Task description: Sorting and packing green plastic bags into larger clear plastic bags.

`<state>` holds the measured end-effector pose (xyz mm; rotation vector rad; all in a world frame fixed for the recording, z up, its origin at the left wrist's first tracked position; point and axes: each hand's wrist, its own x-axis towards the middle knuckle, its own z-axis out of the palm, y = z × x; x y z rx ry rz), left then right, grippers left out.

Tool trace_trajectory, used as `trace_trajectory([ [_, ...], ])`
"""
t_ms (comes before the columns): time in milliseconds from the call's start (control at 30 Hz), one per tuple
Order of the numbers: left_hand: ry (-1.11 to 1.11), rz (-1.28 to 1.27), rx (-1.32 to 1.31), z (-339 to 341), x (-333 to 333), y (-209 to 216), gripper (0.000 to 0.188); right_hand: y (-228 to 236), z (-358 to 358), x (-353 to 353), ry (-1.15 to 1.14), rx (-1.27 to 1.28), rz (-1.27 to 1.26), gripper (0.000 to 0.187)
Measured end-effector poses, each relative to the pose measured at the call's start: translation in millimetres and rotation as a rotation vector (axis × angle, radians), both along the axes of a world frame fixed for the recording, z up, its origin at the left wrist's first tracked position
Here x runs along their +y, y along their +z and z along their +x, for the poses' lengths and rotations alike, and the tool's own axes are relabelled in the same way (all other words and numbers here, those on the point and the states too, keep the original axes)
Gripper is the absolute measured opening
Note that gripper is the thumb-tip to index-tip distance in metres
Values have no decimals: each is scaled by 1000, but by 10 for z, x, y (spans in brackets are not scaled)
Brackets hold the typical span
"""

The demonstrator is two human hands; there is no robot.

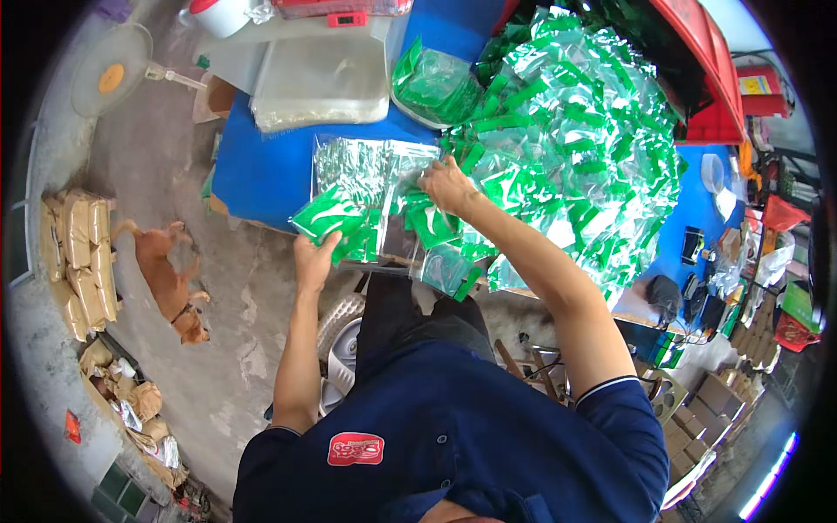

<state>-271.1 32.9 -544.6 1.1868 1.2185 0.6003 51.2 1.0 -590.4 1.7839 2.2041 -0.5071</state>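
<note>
My left hand (pixel 314 259) is closed on a small stack of green-and-transparent plastic packets (pixel 329 212), thumb on top, at the table's near edge. My right hand (pixel 449 187) reaches to the near left side of a large heap of similar packets (pixel 575 148). Its fingers are bent and pinched together on a packet there; the fingertips are partly hidden. Between the hands lies a flat transparent bag (pixel 349 161) with silvery glare. More green packets (pixel 449 268) hang over the table edge in front of me.
The blue table (pixel 261 174) also bears a translucent tray (pixel 323 83), a bag of green packets (pixel 434 85) and a red crate (pixel 711 70) tipped beside the heap. A brown dog (pixel 166 270) lies on the floor at left, near stacked sacks (pixel 85 253) and a fan (pixel 111 74).
</note>
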Motion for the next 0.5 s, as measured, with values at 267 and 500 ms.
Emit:
trace_trajectory([
  [267,114,94,-141,171,210,408,32,673,233,-101,-158,640,366,23],
  [500,99,-298,-445,805,-134,818,52,1965,705,-1161,-1183,763,769,28],
])
